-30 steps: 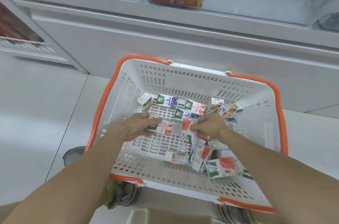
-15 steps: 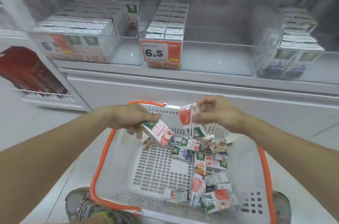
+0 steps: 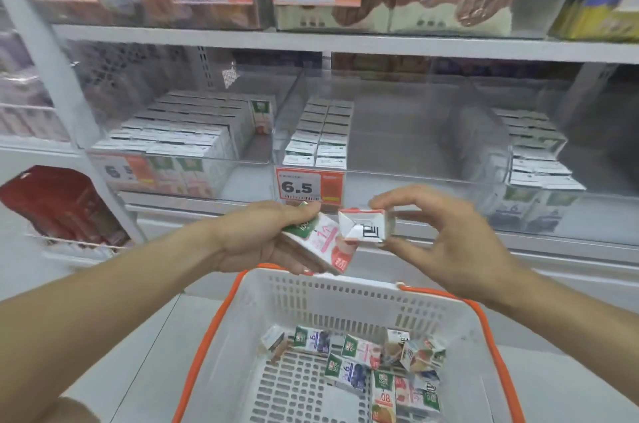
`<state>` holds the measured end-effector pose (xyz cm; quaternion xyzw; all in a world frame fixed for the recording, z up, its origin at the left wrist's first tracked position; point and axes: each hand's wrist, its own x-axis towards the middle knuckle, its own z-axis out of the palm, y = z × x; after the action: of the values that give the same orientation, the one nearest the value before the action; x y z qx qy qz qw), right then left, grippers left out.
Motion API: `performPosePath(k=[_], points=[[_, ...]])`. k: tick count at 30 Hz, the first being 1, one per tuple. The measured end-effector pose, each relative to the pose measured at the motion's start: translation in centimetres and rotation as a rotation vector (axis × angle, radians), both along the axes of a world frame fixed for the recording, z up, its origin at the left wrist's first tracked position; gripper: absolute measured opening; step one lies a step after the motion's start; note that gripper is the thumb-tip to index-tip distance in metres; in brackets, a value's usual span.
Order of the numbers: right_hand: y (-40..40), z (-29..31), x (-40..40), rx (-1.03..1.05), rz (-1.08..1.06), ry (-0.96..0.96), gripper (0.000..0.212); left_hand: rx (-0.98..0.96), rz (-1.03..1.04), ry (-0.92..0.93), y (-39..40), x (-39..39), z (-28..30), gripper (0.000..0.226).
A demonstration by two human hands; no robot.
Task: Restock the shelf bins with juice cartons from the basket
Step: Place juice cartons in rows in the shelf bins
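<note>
My left hand [image 3: 262,235] grips a pink and green juice carton [image 3: 320,244] above the far rim of the white basket [image 3: 449,318]. My right hand [image 3: 439,235] pinches a second carton [image 3: 366,226] end-on, close beside the first. Several more cartons [image 3: 373,367] lie loose at the basket's right side. Straight ahead are clear shelf bins: the left bin [image 3: 179,145] is nearly full of cartons, the middle bin [image 3: 397,145] holds two rows at its left [image 3: 320,138], and the right bin [image 3: 532,159] holds a stack.
An orange price tag reading 6.5 [image 3: 309,184] hangs on the middle bin's front. The shelf above [image 3: 345,42] carries other boxed goods and price tags. A red pack [image 3: 58,204] sits on a low shelf at the left. The basket has an orange rim [image 3: 207,336].
Both hands have lifted a carton each out of the basket and up to the level of the bins. The camera has tilted up from the basket to the shelves.
</note>
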<state>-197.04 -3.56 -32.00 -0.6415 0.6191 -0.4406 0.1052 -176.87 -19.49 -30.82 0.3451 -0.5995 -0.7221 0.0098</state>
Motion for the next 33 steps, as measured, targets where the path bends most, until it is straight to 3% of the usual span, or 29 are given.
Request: performPosePath(k=[8, 15, 19, 24, 28, 30, 33], points=[[-0.4, -1.3, 0.2, -0.140, 0.081, -0.095, 0.029, 0.092, 0.049, 0.065, -0.5, -0.7, -1.0, 0.062], [-0.4, -1.1, 1.3, -0.136, 0.250, -0.100, 0.030, 0.176, -0.122, 0.091, -0.2, -0.6, -0.3, 0.062], [-0.4, -0.8, 1.7, -0.065, 0.341, -0.287, 0.034, 0.133, -0.153, 0.074, 0.5, -0.4, -0.4, 0.044], [-0.5, -0.4, 1.5, 0.061, 0.362, -0.429, 0.038, 0.095, -0.114, 0.100, 0.8, -0.4, -1.1, 0.041], [-0.5, 0.5, 1.3, 0.254, 0.174, -0.518, 0.052, 0.005, -0.069, 0.134, 0.7, -0.4, -1.2, 0.044], [-0.7, 0.3, 1.1, 0.386, 0.072, -0.503, 0.076, -0.031, -0.083, 0.138, 0.6, -0.3, -1.0, 0.046], [-1.1, -0.3, 1.1, 0.466, 0.094, -0.492, 0.072, -0.083, -0.108, 0.122, 0.5, 0.0, -1.2, 0.057]])
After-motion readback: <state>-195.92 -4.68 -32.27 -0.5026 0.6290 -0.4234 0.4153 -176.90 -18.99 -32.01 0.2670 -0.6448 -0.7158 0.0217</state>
